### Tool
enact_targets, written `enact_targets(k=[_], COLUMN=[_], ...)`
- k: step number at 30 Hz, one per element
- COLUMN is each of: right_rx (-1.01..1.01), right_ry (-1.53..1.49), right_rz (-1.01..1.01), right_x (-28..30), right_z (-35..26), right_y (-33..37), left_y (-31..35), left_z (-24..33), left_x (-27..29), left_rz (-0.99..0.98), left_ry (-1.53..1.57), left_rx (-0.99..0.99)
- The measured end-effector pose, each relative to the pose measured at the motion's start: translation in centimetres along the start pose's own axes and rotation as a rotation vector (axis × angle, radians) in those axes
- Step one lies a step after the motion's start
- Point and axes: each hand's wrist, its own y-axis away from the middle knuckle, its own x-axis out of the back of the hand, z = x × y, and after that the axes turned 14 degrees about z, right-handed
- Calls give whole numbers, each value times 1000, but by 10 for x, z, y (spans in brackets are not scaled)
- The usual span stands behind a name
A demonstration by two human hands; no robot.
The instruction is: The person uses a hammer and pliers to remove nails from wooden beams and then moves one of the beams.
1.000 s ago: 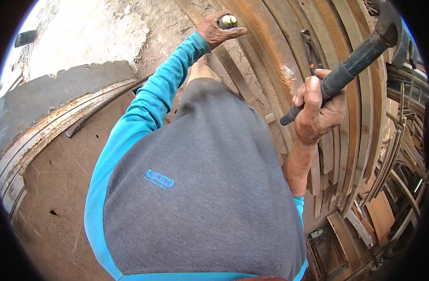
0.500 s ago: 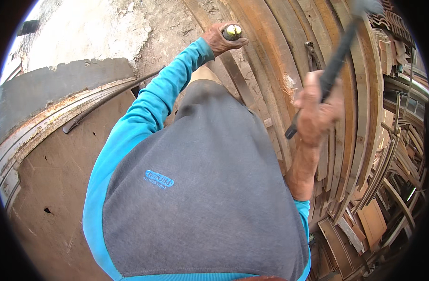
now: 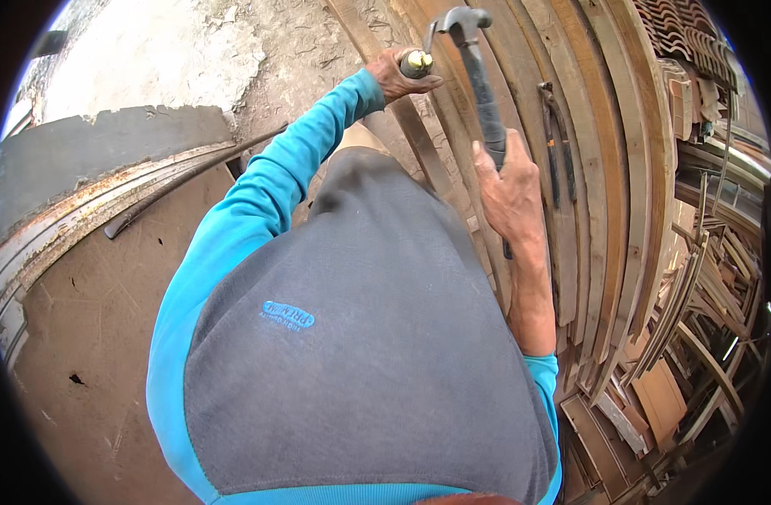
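Note:
My left hand (image 3: pixel 389 77), reached far forward, is wrapped round a dark, round handle-like piece (image 3: pixel 415 65) with a pale yellow end facing up; whatever lies below it is hidden. In my right hand (image 3: pixel 514 189) is a claw hammer (image 3: pixel 486 105) with a dark grip. Its metal head is beside and slightly beyond the yellow end; whether they touch I cannot tell. Long wooden planks (image 3: pixel 594 210) run beneath both hands. Pincers (image 3: pixel 556 143) with dark and orange handles lie on the planks, right of the hammer.
Broken wood scraps (image 3: pixel 722 278) are heaped at the right, with stacked roof tiles (image 3: pixel 684 34) at the far right. A long dark rod (image 3: pixel 192 175) lies at the left by a grey panel (image 3: pixel 108 160) and a brown sheet (image 3: pixel 108 337).
My right hand has swung the hammer leftward, bringing its head from the far right to beside the piece in my left hand. My left hand has barely moved.

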Motion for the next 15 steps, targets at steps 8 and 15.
enact_targets(k=[8, 15], right_rx=[594, 248], right_ry=[-760, 401], right_rz=[790, -73], right_x=[120, -21], right_z=[-62, 34], right_y=[-32, 25], left_y=[1, 15], left_z=[8, -20], left_x=[-5, -17], left_rz=[26, -47], left_ry=[76, 212], left_rx=[10, -34])
